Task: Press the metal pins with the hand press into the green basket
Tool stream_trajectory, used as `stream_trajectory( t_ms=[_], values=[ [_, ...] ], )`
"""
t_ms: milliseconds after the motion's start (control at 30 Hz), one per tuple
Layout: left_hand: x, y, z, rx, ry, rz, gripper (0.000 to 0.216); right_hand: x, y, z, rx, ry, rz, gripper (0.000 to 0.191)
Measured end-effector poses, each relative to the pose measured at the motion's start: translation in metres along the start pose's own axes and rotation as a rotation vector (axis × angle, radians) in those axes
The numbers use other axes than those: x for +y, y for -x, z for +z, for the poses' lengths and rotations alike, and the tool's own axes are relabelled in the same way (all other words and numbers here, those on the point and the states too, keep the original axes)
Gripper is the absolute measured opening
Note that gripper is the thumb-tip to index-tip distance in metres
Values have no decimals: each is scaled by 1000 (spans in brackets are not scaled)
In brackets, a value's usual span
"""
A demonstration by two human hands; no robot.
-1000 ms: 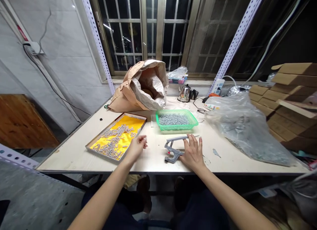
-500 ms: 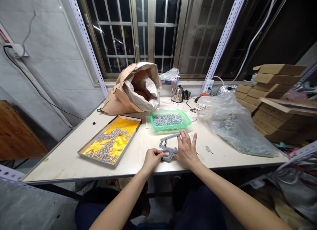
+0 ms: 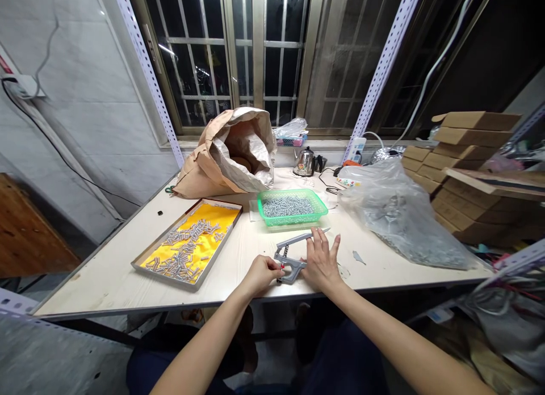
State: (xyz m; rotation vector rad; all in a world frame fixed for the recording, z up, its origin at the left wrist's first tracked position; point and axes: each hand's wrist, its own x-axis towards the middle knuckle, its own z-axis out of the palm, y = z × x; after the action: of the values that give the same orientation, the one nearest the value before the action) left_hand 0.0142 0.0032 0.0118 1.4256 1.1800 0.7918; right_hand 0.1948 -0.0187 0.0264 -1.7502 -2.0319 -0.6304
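Near the table's front edge, my right hand (image 3: 322, 261) grips the handles of grey hand pliers (image 3: 293, 265), its fingertips on the long upper handle. The pliers' handles are spread apart, with a dark coil spring between them. At the jaw end, my left hand (image 3: 264, 273) pinches thumb and fingers together beside a small red part; anything held in them is too small to make out. Just behind the pliers stands a green mesh basket (image 3: 293, 219) full of small silver metal pieces. Left of my left hand lies a shallow tray (image 3: 208, 268) with a yellow lining and scattered silver pieces.
An open paper sack (image 3: 200, 171) leans at the back, beside a metal kettle (image 3: 304, 162). A clear plastic bag (image 3: 400, 213) sprawls at the right, before stacked cardboard boxes (image 3: 472, 156). A small grey scrap (image 3: 359, 257) lies right of my right hand.
The pliers and both hands have shifted slightly toward the table's front edge. My grip on the handles looks the same, and the left hand stays at the jaw end.
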Motion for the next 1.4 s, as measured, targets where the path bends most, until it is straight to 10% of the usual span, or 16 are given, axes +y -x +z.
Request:
stream_trajectory(
  t_ms=[467, 900, 1133, 1267, 1400],
  values=[
    [-7, 2, -7, 205, 308, -114, 59, 9, -16, 16, -393, -29, -171, 11],
    [19, 8, 1, 160, 180, -134, 24, 2, -18, 6, -54, -111, -60, 42],
    [19, -1, -8, 64, -37, -130, 16, 11, 5, 12, -104, -101, 104, 50],
    [51, -31, -26, 39, -129, -45, 10, 21, 14, 16, -131, -82, 135, 47],
    [90, -78, -28, 266, 38, 101, 18, 20, 18, 21, -136, -67, 153, 46]
  ],
)
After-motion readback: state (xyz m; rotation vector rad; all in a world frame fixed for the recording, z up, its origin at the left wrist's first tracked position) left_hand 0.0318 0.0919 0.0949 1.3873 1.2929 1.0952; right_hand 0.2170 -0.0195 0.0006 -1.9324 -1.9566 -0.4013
